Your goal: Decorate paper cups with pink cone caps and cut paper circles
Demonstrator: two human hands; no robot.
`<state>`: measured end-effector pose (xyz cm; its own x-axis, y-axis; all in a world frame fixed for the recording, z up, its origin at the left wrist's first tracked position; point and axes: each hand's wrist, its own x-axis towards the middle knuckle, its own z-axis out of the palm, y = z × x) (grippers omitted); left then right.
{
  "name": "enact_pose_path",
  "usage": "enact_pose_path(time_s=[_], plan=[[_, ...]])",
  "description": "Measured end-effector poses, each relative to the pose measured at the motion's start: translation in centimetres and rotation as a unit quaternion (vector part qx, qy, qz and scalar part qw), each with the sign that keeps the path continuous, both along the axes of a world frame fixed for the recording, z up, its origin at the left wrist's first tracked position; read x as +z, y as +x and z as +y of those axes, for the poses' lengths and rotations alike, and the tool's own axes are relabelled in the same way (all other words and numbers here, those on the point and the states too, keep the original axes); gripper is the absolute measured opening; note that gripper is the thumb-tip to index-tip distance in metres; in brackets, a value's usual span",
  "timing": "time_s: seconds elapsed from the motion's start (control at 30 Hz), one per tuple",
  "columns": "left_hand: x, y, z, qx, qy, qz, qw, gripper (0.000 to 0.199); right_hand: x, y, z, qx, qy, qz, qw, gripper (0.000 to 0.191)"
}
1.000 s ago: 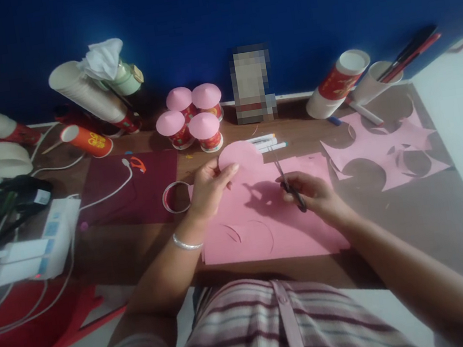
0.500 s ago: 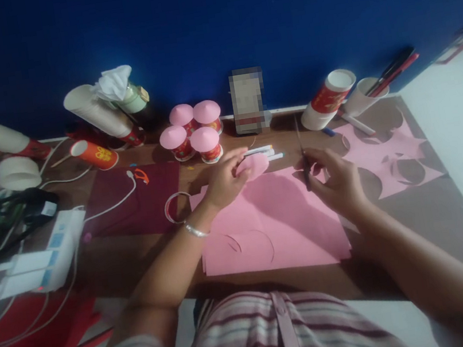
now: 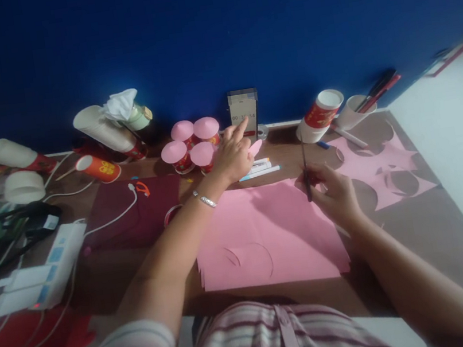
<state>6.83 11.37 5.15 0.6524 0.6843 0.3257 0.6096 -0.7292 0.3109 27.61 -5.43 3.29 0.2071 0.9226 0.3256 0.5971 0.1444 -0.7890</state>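
Note:
My left hand point(image 3: 235, 152) reaches over the table with its index finger stretched to the screen of an upright phone point(image 3: 250, 114), which shows a timer. Its other fingers are closed on a small pink paper piece point(image 3: 256, 147), mostly hidden by the hand. In my right hand point(image 3: 333, 190) is a pair of dark scissors point(image 3: 307, 176), blades pointing away from me. Below both hands lies a stack of pink paper point(image 3: 262, 233) with a thin curved offcut on top. Several red paper cups with pink cone tops point(image 3: 203, 153) stand beside my left hand.
Markers point(image 3: 261, 172) lie behind the paper. At right are a stack of paper cups point(image 3: 320, 116), a pen cup point(image 3: 355, 114) and cut pink scraps point(image 3: 380, 165). A power strip point(image 3: 59, 257) with cables, an orange cup point(image 3: 98, 168) and a maroon sheet point(image 3: 133, 211) occupy the left.
My left hand has moved forward from above the paper stack to the phone, taking the pink piece along. The right hand still holds the scissors. The view has tilted slightly upward.

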Motion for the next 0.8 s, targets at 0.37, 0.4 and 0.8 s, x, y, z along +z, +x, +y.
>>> enact_pose_path(time_s=[0.37,0.4,0.8], plan=[[3.3,-1.7,3.4,-0.113,0.085,0.121,0.982,0.036,0.1,0.2,0.1,0.012,-0.007,0.018,1.0,0.022],[3.5,-1.9,3.9,-0.118,0.087,0.134,0.98,0.037,0.1,0.2,0.1,0.014,-0.009,0.018,1.0,0.023],[3.2,-2.0,6.5,-0.143,0.089,0.16,0.973,0.036,0.0,0.4,0.1,0.012,-0.024,0.0,1.0,0.027]])
